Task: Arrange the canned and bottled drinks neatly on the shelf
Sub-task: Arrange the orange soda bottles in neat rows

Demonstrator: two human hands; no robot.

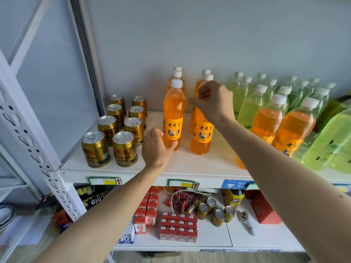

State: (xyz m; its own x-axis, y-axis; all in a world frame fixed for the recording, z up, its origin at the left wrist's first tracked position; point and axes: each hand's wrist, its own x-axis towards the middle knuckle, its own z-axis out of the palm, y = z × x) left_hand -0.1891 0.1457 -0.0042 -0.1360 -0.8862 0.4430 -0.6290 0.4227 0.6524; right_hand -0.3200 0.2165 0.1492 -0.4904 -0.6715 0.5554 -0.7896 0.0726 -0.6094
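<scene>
Your left hand is cupping the base of the front orange bottle in the left column, thumb and fingers curled around it and touching. Your right hand is reaching over the front orange bottle of the right column, fingers bent loosely and thumb sticking out; you cannot tell whether it is gripping the bottle neck behind it. Both columns are standing upright on the white shelf, three bottles showing in the left column and three in the right.

Just left of your left hand, eight gold cans are standing in two rows of four. Beyond your right forearm, two more orange bottles are leaning in front of a crowd of green bottles, too overlapped to count.

Below your arms, the lower shelf is holding red cartons, four small cans, red candy wrappers, a yellow bottle and a red box.
</scene>
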